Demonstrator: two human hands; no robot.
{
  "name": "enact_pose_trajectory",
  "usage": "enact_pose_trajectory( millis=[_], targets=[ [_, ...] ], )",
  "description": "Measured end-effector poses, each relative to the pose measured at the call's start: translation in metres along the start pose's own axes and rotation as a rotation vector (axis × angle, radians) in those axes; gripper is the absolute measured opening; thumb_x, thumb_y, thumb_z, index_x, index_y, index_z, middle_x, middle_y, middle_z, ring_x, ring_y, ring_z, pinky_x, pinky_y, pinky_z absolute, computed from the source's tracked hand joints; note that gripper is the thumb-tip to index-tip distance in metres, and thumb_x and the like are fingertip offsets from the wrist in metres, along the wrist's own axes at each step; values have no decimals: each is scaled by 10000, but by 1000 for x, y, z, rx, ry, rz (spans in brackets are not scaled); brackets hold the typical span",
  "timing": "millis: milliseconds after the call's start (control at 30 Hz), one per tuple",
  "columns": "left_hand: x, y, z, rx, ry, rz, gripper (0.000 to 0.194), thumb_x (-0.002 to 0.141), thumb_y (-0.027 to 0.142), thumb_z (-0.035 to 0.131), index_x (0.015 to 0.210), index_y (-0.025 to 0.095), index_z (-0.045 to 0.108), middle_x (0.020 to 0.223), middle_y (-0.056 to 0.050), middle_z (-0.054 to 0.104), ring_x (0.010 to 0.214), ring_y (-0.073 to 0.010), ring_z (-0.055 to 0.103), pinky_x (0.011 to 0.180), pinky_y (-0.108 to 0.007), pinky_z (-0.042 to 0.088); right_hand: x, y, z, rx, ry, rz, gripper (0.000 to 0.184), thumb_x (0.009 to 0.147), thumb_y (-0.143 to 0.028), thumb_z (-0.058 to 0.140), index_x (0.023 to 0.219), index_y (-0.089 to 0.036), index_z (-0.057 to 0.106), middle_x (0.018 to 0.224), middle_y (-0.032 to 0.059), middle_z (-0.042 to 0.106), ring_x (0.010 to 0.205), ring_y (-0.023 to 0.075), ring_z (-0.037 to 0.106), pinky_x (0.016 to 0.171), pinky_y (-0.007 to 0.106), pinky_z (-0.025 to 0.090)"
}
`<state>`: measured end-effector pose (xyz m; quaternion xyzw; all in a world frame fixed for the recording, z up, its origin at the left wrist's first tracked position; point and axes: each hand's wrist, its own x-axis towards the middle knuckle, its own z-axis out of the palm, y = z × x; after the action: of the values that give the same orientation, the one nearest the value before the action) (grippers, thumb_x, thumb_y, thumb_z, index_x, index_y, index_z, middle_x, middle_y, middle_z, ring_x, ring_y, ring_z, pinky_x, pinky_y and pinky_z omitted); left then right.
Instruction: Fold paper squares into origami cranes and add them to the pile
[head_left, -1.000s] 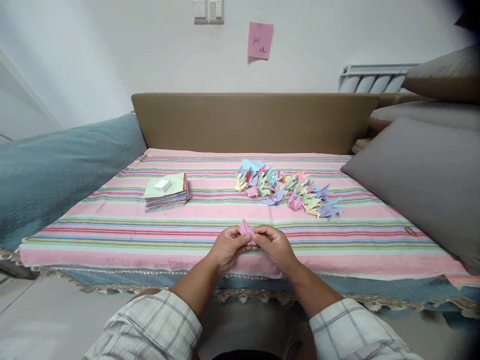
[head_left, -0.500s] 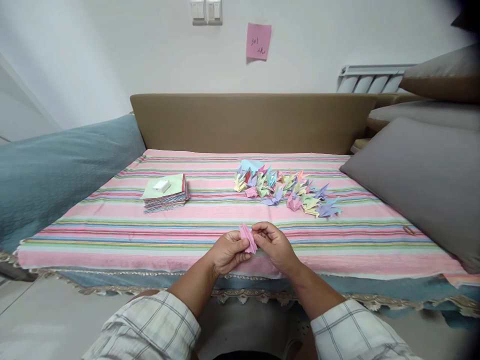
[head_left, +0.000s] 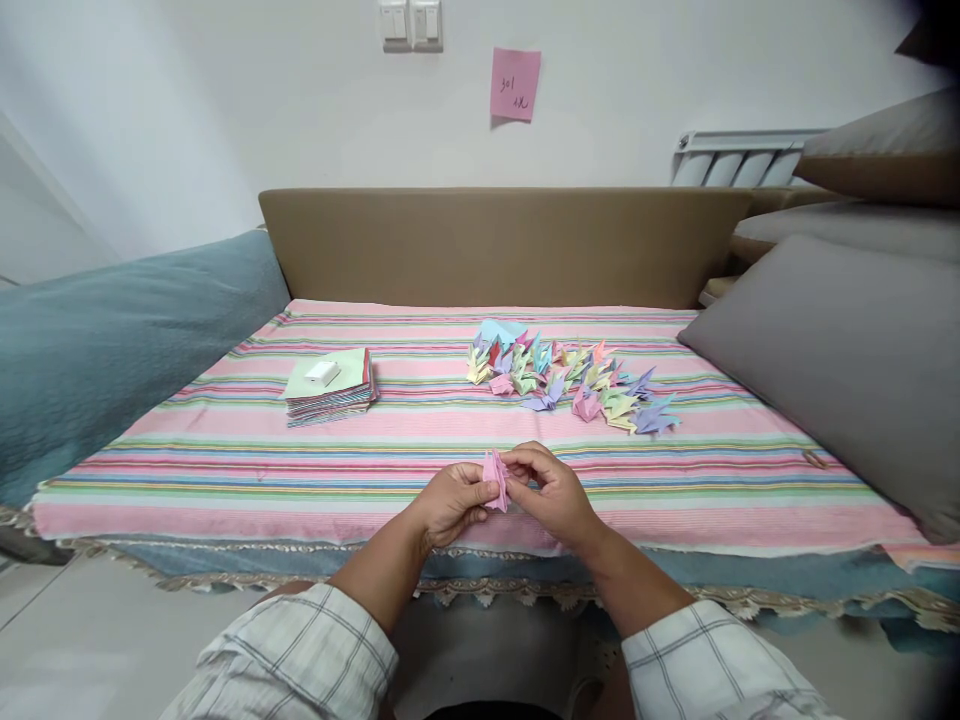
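A small folded pink paper (head_left: 496,479) stands upright between my two hands above the near edge of the striped cloth (head_left: 225,470). My left hand (head_left: 448,502) pinches its left side with thumb and fingers. On its right side, the fingers of my right hand (head_left: 551,493) are curled and pinched on the paper. Farther back on the cloth lies a heap of several folded paper cranes (head_left: 570,380) in pastel colours.
A stack of coloured paper squares (head_left: 330,392) with a small white block (head_left: 322,373) on top lies at the left of the cloth. Grey cushions (head_left: 832,350) rise on the right, a teal blanket (head_left: 112,340) on the left, a brown backrest (head_left: 495,245) behind.
The pink paper has turned from lying tilted between my fingers to standing more upright, and my right fingers have shifted over its top. Both hands stay in the same place.
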<state>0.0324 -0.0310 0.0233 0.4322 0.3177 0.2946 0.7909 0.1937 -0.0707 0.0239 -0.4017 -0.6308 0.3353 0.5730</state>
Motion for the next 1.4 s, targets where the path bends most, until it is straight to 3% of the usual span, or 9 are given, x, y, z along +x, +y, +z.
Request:
enact_pose_trajectory(
  millis=[167, 533, 800, 1033, 1233, 1400],
  targets=[
    [-1, 2, -3, 122, -5, -17, 335, 468, 352, 859, 580, 97, 672, 522, -8, 570, 445, -42, 448, 391, -139, 304, 1, 12, -2, 221, -139, 240, 259, 699, -344, 704, 909, -212, 631, 765, -1, 586, 690, 120, 534, 660, 260, 455],
    [-4, 6, -1, 152, 5, -82, 396, 398, 382, 872, 588, 93, 679, 515, -10, 583, 403, -32, 446, 361, -128, 287, 3, 11, -6, 298, -170, 230, 182, 669, -274, 710, 742, -203, 559, 757, -19, 547, 708, 115, 510, 664, 243, 419],
    [-4, 5, -3, 165, 12, -94, 381, 386, 354, 879, 569, 99, 662, 493, 10, 560, 407, -32, 443, 368, -130, 304, 3, 7, -15, -83, -223, 38, 107, 703, -140, 611, 772, -202, 558, 793, -7, 508, 650, 105, 435, 619, 238, 377],
    [-4, 5, -5, 159, -75, -160, 381, 404, 342, 879, 603, 99, 664, 503, 25, 553, 398, -29, 460, 371, -126, 333, 3, 3, -22, -87, -317, -21, 75, 730, -150, 610, 742, -192, 549, 805, 8, 527, 739, 130, 507, 673, 250, 409],
    [-6, 3, 0, 67, -17, -118, 412, 457, 328, 870, 770, 115, 707, 612, 7, 596, 482, -45, 516, 422, -129, 396, 2, 3, -18, -237, -208, -152, 46, 778, -162, 581, 749, -192, 599, 707, 0, 511, 650, 117, 484, 607, 241, 387],
    [-4, -2, 5, 5, 96, -68, 404, 412, 342, 882, 683, 96, 710, 596, -1, 598, 525, -53, 525, 507, -157, 464, 1, 2, -13, -348, -142, -228, 73, 784, -144, 553, 743, -192, 589, 686, 0, 521, 630, 118, 479, 586, 243, 378]
  ],
)
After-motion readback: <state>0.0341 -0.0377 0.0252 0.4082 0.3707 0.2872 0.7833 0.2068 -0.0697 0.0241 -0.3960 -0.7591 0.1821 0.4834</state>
